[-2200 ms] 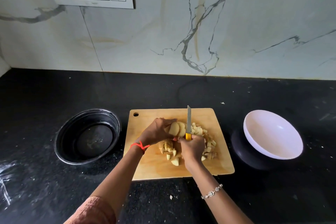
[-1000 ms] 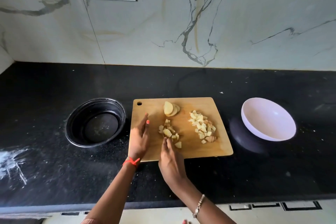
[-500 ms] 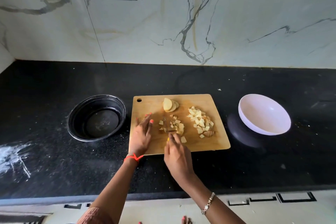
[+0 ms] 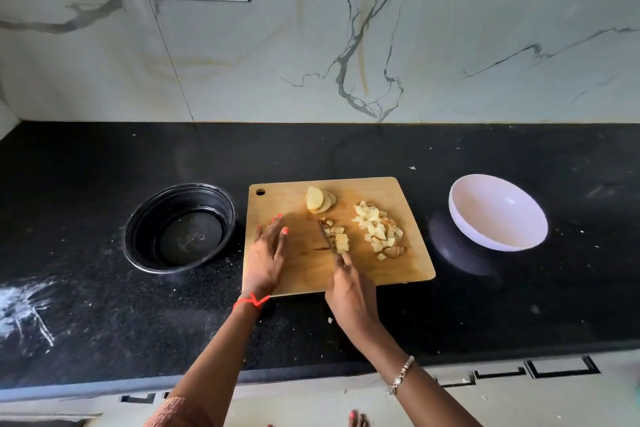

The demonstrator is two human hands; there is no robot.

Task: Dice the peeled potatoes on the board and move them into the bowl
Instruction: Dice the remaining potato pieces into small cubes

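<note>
Potato first: a small heap of dice (image 4: 337, 239) sits mid-board, with a bigger diced pile (image 4: 379, 230) just to its right and a few uncut slices (image 4: 320, 199) leaning together at the far edge. All of it is on the wooden board (image 4: 298, 263), none in a bowl.

The knife (image 4: 325, 236) lies blade-flat against the small heap's left side. The right hand (image 4: 351, 295) is wrapped round its hidden handle, forefinger stretched forward. The left hand (image 4: 266, 253) rests flat on the board's left part, fingers straight, holding nothing.

These cubes look light, loose and starchy-slick, so I'd scoop them between blade and palm rather than pinch. The firm slices want pinning from above.

The white bowl (image 4: 498, 215) waits to the right and a black dish (image 4: 180, 229) to the left, both on the dark counter (image 4: 104, 305).
</note>
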